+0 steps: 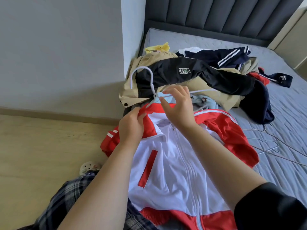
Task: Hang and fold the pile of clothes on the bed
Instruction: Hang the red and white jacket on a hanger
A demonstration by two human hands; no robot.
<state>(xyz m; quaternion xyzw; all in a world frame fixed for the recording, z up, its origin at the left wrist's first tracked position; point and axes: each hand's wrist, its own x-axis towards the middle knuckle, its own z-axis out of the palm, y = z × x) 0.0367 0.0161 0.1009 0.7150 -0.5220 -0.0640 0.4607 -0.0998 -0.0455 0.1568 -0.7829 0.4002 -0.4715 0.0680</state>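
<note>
Now the red-and-white jacket point(169, 171) lies flat on the bed point(282, 113), zip running away from the person, collar at the far end. Left hand point(132, 127) grips the collar; right hand point(177, 107) pinches the white hanger point(151, 83) just beyond it.

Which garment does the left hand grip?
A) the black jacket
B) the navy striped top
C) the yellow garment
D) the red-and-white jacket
D: the left hand grips the red collar edge of the red-and-white jacket spread in front of the person, while the right hand pinches the hanger just above that collar.
</note>
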